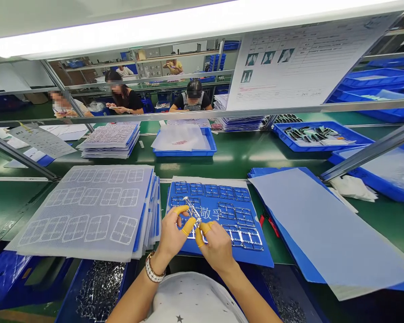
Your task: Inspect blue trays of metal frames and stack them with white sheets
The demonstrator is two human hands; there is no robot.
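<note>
Between my two hands, above the blue sheet, is a shiny metallic frame part, tilted nearly edge-on. My left hand pinches it from the left, thumb and fingers closed. From the right, my right hand grips its lower end with thumb and forefinger. Yellow finger cots cover several fingertips on both hands. On the blue sheet, rows of flat chrome frames with crossbars lie side by side; my hands hide some of them and part of the white printed characters.
Stacked translucent sheets with frames stand at left. Blue and frosted sheets lie at right, beside red-handled pliers. Below the bench edge, a blue bin holds metal scraps. A metal rail crosses ahead; people sit beyond it.
</note>
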